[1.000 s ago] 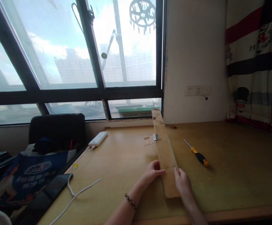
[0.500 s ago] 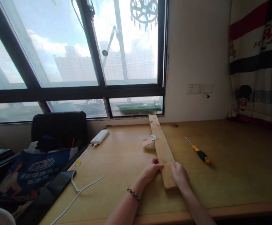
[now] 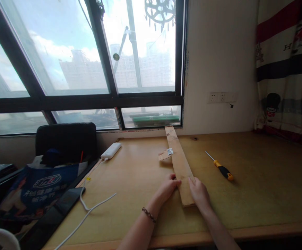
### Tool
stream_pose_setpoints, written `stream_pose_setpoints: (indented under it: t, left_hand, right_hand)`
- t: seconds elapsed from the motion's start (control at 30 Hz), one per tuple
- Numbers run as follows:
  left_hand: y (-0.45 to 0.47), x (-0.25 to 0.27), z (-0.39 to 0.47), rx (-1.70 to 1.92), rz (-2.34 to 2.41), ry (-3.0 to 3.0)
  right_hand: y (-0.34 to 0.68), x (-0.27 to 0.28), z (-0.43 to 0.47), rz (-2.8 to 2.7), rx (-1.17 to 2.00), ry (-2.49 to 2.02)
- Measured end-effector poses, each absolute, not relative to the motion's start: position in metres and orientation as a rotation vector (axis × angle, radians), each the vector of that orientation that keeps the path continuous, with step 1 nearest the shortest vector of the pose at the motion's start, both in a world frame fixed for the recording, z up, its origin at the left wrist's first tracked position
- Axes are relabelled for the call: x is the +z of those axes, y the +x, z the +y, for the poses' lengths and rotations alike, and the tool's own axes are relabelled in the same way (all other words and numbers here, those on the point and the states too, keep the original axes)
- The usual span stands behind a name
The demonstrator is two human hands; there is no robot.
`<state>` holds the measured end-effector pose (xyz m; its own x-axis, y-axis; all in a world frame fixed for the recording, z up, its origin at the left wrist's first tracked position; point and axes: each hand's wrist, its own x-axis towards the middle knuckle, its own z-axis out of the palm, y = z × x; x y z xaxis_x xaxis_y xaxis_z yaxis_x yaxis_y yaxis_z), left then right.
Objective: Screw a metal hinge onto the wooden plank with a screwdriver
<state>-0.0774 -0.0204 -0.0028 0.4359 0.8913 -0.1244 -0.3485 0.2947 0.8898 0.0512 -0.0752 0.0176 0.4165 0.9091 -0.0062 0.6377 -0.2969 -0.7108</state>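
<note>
A long wooden board (image 3: 180, 161) runs away from me over the table, its far end near the window sill. My left hand (image 3: 170, 185) grips its left edge close to the near end, the thumb on top. On the opposite edge my right hand (image 3: 199, 192) is closed round the board, fingers partly hidden beneath. A metal hinge (image 3: 170, 151) sits on the board's left edge, joining it to a small wooden piece (image 3: 164, 156) that sticks out leftward. To the right lies a screwdriver (image 3: 223, 170) with a yellow and black handle.
The wooden table (image 3: 257, 194) reaches to the wall and window. At its left edge are a white power bank (image 3: 111, 151), a white cable (image 3: 88, 212) and a dark flat panel (image 3: 57, 215). A black chair (image 3: 65, 140) with a blue bag (image 3: 40, 191) stands beyond that edge.
Both hands and the near end of the board have shifted very slightly away from me. Their grip on the board looks the same.
</note>
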Motion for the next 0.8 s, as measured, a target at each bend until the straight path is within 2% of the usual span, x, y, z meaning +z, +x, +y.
stream_pose_setpoints:
  t: [0.37, 0.57, 0.8]
  left_hand:
    - [-0.075, -0.003, -0.021, 1.062, 0.880, 1.155]
    - [-0.074, 0.001, -0.021, 1.077, 0.866, 1.085]
    - [-0.078, -0.004, -0.011, 1.188, 0.986, 1.101]
  right_hand:
    - [0.054, 0.002, -0.073, -1.369, 0.305, -1.972]
    - [0.069, -0.012, -0.062, -1.377, 0.228, -1.812]
    - [0.163, 0.012, -0.016, -1.599, -0.405, -1.900]
